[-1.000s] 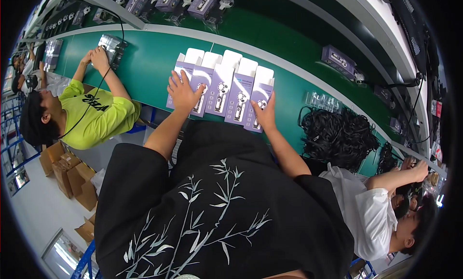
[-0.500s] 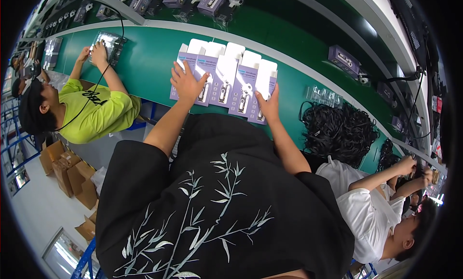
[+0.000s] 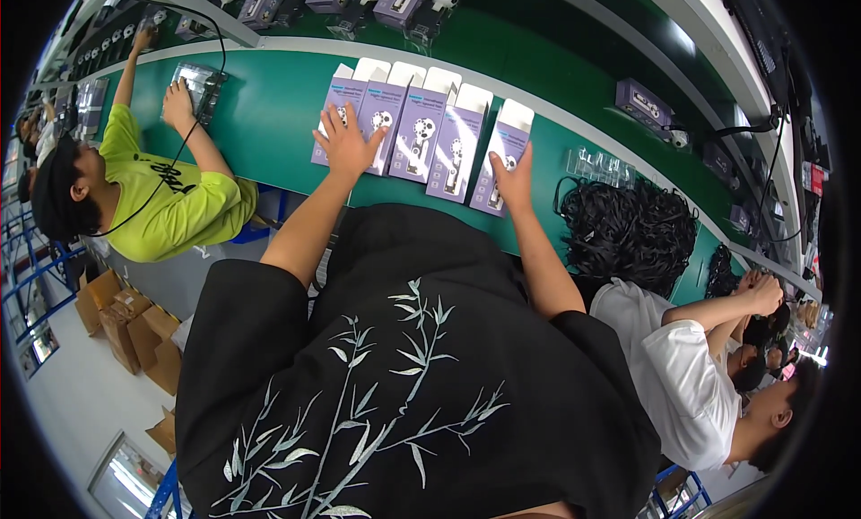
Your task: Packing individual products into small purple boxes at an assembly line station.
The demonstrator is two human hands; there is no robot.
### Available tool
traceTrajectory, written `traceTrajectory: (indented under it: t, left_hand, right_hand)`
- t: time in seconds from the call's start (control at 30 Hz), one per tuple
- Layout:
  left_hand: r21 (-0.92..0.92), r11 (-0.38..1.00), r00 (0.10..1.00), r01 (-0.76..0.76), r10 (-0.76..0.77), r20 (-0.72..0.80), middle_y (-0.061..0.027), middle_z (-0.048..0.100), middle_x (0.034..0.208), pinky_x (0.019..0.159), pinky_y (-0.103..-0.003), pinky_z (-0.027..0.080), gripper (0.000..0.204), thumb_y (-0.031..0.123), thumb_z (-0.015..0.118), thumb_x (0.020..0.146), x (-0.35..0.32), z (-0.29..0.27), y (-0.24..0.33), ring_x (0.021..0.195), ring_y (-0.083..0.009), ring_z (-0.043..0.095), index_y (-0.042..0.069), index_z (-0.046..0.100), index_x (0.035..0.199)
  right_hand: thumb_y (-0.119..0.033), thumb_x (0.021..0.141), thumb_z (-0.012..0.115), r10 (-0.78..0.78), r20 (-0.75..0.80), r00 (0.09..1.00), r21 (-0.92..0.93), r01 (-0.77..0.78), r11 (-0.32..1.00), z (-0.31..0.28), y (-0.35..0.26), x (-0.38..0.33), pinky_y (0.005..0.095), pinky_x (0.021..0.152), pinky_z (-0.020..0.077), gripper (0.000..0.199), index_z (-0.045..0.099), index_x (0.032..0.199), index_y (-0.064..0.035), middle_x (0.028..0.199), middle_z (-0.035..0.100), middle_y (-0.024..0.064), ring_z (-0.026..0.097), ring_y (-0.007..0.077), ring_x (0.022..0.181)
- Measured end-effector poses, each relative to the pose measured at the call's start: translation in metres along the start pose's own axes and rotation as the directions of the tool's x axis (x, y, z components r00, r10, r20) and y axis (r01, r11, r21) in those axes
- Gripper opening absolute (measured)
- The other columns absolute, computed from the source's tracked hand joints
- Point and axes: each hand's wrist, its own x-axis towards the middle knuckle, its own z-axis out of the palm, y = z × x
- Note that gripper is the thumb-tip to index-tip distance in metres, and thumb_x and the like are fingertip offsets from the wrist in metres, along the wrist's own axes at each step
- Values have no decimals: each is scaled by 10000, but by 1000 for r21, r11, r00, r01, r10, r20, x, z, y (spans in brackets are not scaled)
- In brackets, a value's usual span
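Long green counter (image 3: 269, 116) runs left to right, far side stocked with more boxed units. Heap of black cords (image 3: 628, 228) sits on it to the right, probably staged within reach. Row of five purple-and-white cardboard boxes (image 3: 421, 134), flaps open at the far end, lies side by side mid-counter, just past the person's black leaf-print shirt; flat and edge to edge, likely so they can be squared up as one block. Left hand (image 3: 345, 147): grip released, fingers spread, palm flat on the two leftmost boxes. Right hand (image 3: 513, 180): flat against the near end of the rightmost box, not clenched on anything. A co-worker in a yellow-green shirt (image 3: 170, 205) at left handles a clear plastic tray (image 3: 199, 84).
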Motion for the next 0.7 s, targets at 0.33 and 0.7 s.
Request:
traceTrajectory:
  t: [0.33, 0.7]
  left_hand:
    - [26, 999, 999, 21, -20, -35, -357, 205, 1525, 1077, -726, 116, 954, 698, 449, 895, 2, 16, 18, 1440, -518, 123, -35, 294, 1486]
    - [96, 992, 992, -85, 76, 96, -404, 161, 1513, 1064, -744, 96, 1137, 775, 552, 784, -13, -4, 26, 1421, -567, 96, -53, 239, 1498]
  right_hand:
    - [-250, 860, 723, -22, -45, 999, -121, 17, 993, 18, -8, -1, 394, 1011, 444, 802, 276, 1447, 63, 1316, 507, 275, 564, 347, 1166]
    - [-335, 839, 732, 107, 66, 992, 53, -110, 992, 2, -15, -15, 409, 1118, 345, 945, 187, 1489, 84, 1455, 356, 303, 409, 402, 1336]
